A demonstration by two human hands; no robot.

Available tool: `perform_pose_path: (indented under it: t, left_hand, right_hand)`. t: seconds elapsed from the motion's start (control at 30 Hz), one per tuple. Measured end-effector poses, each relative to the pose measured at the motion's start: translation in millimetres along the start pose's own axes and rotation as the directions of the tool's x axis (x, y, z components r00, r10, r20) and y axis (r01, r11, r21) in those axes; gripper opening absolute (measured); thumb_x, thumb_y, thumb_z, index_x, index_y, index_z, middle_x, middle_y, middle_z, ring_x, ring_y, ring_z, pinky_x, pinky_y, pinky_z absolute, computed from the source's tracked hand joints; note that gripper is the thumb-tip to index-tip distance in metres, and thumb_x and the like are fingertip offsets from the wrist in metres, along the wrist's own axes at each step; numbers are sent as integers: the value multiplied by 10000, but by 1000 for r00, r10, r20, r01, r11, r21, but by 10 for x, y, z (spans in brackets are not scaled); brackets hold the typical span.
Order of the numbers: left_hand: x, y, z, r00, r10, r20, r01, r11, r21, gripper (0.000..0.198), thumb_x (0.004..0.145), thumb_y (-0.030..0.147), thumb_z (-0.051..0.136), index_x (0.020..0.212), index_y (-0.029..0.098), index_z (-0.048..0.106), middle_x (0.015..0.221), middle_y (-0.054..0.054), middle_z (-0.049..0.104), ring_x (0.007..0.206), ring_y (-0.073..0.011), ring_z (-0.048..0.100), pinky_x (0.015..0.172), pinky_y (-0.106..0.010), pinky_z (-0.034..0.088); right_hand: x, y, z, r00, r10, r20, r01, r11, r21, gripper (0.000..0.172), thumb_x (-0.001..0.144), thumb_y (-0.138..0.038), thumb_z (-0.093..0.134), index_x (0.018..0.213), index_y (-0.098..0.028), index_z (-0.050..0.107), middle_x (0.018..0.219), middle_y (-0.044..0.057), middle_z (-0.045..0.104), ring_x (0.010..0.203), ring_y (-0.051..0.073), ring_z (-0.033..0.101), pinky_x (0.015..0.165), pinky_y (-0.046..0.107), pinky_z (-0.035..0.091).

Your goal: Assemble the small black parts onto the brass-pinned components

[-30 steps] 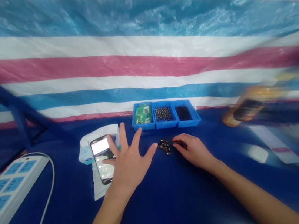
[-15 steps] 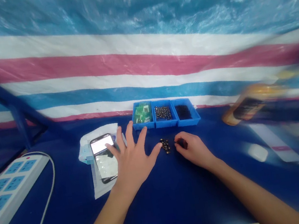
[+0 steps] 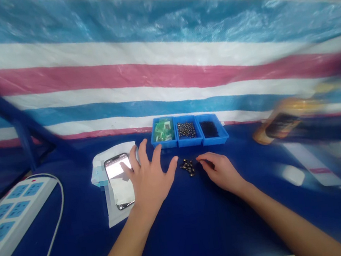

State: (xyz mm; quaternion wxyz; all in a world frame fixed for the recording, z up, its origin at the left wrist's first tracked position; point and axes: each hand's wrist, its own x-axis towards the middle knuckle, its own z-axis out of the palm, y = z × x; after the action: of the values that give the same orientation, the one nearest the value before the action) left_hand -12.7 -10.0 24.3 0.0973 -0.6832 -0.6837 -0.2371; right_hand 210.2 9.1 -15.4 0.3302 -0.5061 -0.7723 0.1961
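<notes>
My left hand (image 3: 149, 174) is spread with nothing in it, its fingers over the right edge of the phone (image 3: 123, 198) and its thumb pointing at a small pile of dark, shiny metal pieces (image 3: 188, 167). Just right of that pile, my right hand (image 3: 221, 170) is closed in a pinch of thumb and forefinger. Whatever is at those fingertips is too small to make out. Behind the hands, three blue bins stand side by side: one with green pieces like circuit boards (image 3: 163, 131), one with small metal pieces (image 3: 186, 130), one with thin black pieces (image 3: 209, 129).
Under the phone is a white plastic bag (image 3: 98, 162). A power strip (image 3: 13, 211) with a white cable (image 3: 58, 217) lies at left. To the right are a blurred bottle (image 3: 280, 122), a white case (image 3: 293, 174) and a long pale strip (image 3: 315, 164). Striped sheeting (image 3: 161, 69) hangs behind.
My left hand has shifted slightly left, its thumb drawing away from the metal pieces. The pile has spread a little leftward. My right fingertips have moved slightly toward it, still pinched.
</notes>
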Motion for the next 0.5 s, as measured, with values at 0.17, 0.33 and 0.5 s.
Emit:
perform_pose_path:
  t: [0.17, 0.33, 0.5]
  left_hand:
    - [-1, -24, 20, 999, -7, -32, 6, 1000, -28, 513, 907, 543, 528, 1280, 202, 616, 1506, -174, 381, 1352, -468, 319, 1041, -712, 284]
    - [86, -113, 51, 997, 51, -65, -55, 996, -76, 474, 905, 501, 552, 1254, 188, 625, 1492, -179, 385, 1360, -452, 317, 1060, -692, 277]
    - [37, -22, 52, 977, 173, -125, -193, 966, -171, 373, 889, 388, 608, 1206, 194, 642, 1449, -157, 436, 1365, -421, 325, 1098, -644, 281]
  right_hand:
    - [-1, 9, 0, 998, 61, -6, -61, 998, -16, 177, 929, -244, 506, 1020, -238, 658, 892, 21, 729, 596, 153, 604, 615, 294, 468]
    - [2, 9, 3, 998, 59, -5, -59, 998, 37, 184, 935, -251, 500, 1052, -227, 639, 885, 37, 724, 660, 169, 647, 631, 291, 493]
    - [6, -18, -14, 998, -56, -29, 59, 992, 108, 255, 965, -191, 434, 1099, -233, 646, 1009, 56, 704, 890, 184, 677, 812, 315, 513]
